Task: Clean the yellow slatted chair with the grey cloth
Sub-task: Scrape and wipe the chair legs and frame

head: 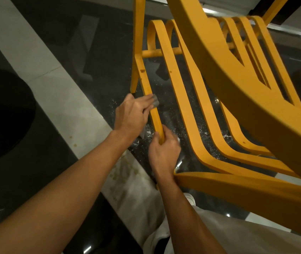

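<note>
Our left hand (132, 114) holds the grey cloth (155, 102) wrapped against the outer rail (144, 79) of the yellow chair (237, 92). Just below it, our right hand (164, 149) grips the same rail and steadies the tipped frame. If that grip loosens, we judge the chair could swing or drop onto the glossy floor (94, 57) beyond our hands. Little cloth shows past our fingers, so it could slip out mid-wipe.

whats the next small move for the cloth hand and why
Probably slide the left hand with the grey cloth up the outer rail toward the crossbar: the cloth is pressed on that rail, and the right hand grips it just below, steadying the chair.
</note>
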The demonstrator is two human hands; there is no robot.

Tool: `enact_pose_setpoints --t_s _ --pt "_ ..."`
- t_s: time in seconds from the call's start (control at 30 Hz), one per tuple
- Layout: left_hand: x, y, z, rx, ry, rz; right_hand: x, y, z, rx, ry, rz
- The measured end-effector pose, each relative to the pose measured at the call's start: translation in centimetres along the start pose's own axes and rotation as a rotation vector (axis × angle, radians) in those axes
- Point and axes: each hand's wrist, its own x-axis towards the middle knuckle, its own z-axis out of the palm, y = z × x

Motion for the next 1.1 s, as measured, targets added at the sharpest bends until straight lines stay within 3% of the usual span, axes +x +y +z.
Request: enact_pose_setpoints --t_s 0.3,0.57,0.83,1.0,1.1 --pt "5.6 -1.0 -0.2 0.161 0.035 -0.087 0.6 -0.5 0.1 -0.026 -0.013 0.003" --pt "3.3 -1.2 0.2 0.188 0.094 0.053 0.8 -1.1 0.3 -0.038 0.018 0.025" --pt "9.4 -2.8 0.8 0.151 0.105 -0.143 0.7 -0.5 0.3 -0.064 0.037 -0.028" --pt "5.9 -2.3 0.9 0.21 0.129 0.002 0.7 -0.6 0.7 -0.096 0.057 -0.025" --pt "7.0 -2.4 0.8 0.184 0.133 -0.02 0.7 -0.6 0.5 -0.074 0.058 -0.04"
